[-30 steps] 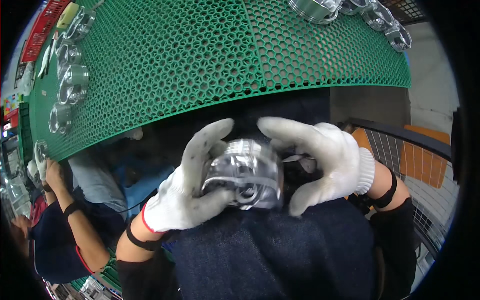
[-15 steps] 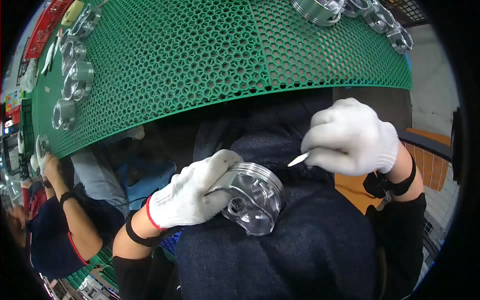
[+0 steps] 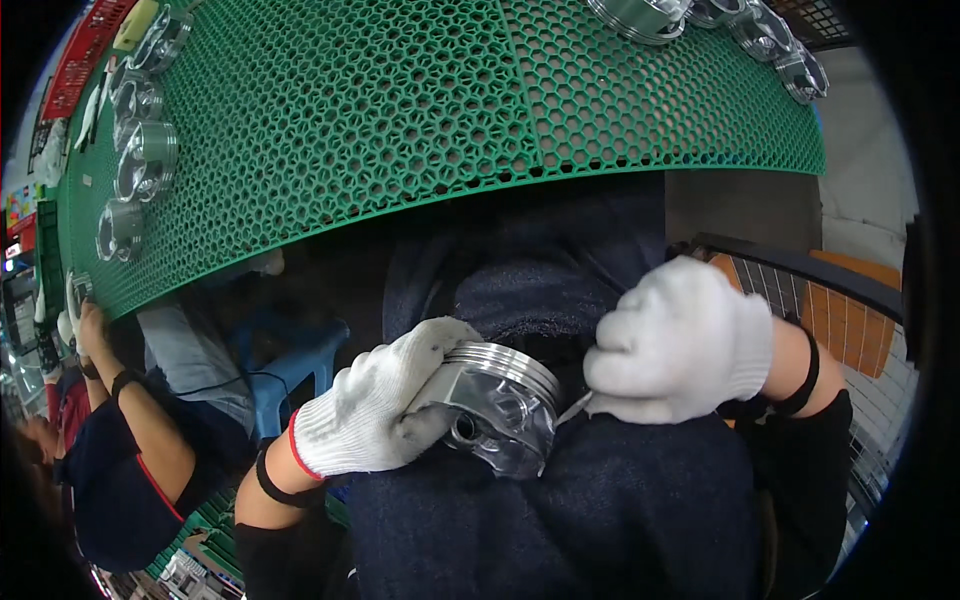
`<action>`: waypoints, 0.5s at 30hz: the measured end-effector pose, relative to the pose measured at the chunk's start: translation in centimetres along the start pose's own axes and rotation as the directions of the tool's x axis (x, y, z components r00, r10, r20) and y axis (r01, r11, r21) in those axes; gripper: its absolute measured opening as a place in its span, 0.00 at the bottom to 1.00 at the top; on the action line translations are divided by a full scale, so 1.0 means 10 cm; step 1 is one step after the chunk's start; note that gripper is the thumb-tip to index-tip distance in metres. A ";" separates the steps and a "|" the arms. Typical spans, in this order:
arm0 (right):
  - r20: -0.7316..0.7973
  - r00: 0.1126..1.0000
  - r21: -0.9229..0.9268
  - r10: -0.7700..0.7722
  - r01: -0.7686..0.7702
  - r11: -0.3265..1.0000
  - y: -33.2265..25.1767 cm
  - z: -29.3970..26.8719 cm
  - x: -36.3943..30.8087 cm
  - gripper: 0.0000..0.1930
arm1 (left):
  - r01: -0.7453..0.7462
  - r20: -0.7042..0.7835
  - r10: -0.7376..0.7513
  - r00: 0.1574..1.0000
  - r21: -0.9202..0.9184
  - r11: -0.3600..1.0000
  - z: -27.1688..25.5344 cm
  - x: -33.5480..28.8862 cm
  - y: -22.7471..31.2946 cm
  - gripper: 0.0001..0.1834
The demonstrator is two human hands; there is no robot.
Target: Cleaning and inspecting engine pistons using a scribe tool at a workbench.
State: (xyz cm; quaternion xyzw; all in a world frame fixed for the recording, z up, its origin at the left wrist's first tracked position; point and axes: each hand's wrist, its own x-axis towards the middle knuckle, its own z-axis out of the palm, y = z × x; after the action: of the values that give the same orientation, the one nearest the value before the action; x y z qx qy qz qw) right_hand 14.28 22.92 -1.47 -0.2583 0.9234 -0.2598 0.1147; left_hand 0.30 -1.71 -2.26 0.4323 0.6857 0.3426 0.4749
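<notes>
Right hand (image 3: 680,345) has dropped beside left-held piston (image 3: 500,405), perhaps touching.

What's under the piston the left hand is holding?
The piston rests on the person's dark-clothed lap, gripped by the gloved left hand. Its underside is hidden, so where they touch cannot be seen.

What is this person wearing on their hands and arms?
Both hands wear white knitted work gloves. The left hand glove has a red-trimmed cuff; the right hand glove shows plain white. Above each glove a narrow dark band circles the wrist, then a stretch of bare forearm, then dark sleeves further up. No cables or markings show.
</notes>
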 end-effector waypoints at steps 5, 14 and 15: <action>0.018 0.999 0.239 0.048 -0.050 0.970 0.01 0.18 -0.03 0.16 | 0.057 0.038 -0.057 0.998 0.011 0.998 -0.04 0.01 -0.01 0.22; -0.275 0.914 0.487 0.297 -0.134 0.863 0.16 0.26 -0.10 0.05 | 0.060 -0.515 -0.094 0.852 -0.082 0.995 -0.20 -0.18 -0.23 0.26; -0.260 0.896 0.454 0.360 -0.216 0.865 0.13 0.20 -0.13 0.05 | 0.041 -0.622 -0.269 0.735 -0.355 0.934 -0.28 -0.24 -0.29 0.28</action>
State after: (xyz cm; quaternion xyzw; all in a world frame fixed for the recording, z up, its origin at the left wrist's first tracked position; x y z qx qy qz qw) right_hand 15.50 23.73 -3.76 -0.0372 0.8812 -0.4690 0.0456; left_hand -2.69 -5.25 -3.09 0.1410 0.7786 0.5374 0.2917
